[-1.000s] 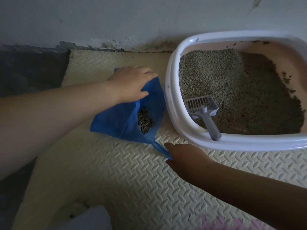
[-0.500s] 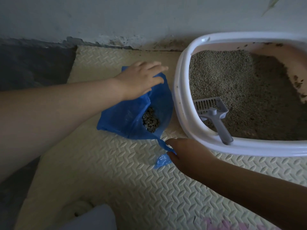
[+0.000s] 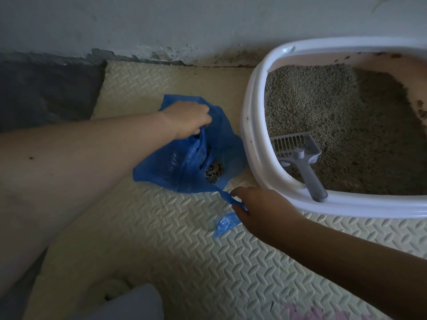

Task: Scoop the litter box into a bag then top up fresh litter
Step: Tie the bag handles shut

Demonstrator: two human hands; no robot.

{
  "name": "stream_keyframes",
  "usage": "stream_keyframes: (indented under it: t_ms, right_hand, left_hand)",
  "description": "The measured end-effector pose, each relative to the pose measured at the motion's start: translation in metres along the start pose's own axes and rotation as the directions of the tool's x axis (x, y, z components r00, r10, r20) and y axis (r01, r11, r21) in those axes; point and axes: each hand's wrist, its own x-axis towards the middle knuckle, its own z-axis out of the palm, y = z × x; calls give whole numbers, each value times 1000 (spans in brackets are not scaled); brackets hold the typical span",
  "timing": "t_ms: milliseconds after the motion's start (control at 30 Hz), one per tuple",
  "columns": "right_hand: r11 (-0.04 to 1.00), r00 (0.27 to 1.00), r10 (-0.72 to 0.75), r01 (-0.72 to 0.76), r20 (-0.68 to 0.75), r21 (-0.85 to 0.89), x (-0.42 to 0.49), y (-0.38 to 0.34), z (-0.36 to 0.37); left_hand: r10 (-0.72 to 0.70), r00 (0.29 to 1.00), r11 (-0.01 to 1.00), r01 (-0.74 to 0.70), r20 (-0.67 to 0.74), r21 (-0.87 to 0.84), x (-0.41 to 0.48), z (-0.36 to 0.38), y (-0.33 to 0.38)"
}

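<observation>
Both hands hold the blue bag (image 3: 175, 167): my left hand (image 3: 187, 122) curls its fingers round the far handle, and my right hand (image 3: 256, 209) clamps its fingers on the near handle strip. It sits on the foam mat (image 3: 184, 250) just beside the litter box (image 3: 251, 135), with scooped clumps (image 3: 213, 173) inside. The grey scoop (image 3: 300, 158) lies in the litter.

Foam mat (image 3: 184, 262) — blue bag (image 3: 175, 174), litter box (image 3: 252, 135).
</observation>
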Motion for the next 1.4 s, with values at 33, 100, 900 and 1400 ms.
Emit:
stream_keyframes:
  t_ms: [33,100,900,1400]
  right_hand:
    - [1000,1000,-2,2,-13,18,0,0,-1]
    - [998,998,-10,15,-65,64,0,-1,-3]
    - [908,974,-152,71,-167,-414,72,-71,-161]
    - [986,787,-122,29,-604,-163,85,-135,-222]
  left_hand:
    - [-9,1000,999,8,-27,-31,-2,0,-1]
    - [-64,992,989,48,-109,-143,-6,-4,-5]
    - [-491,707,648,-93,-508,-756,-78,-49,-55]
    - [-700,538,506,-91,-470,-858,-153,-54,-96]
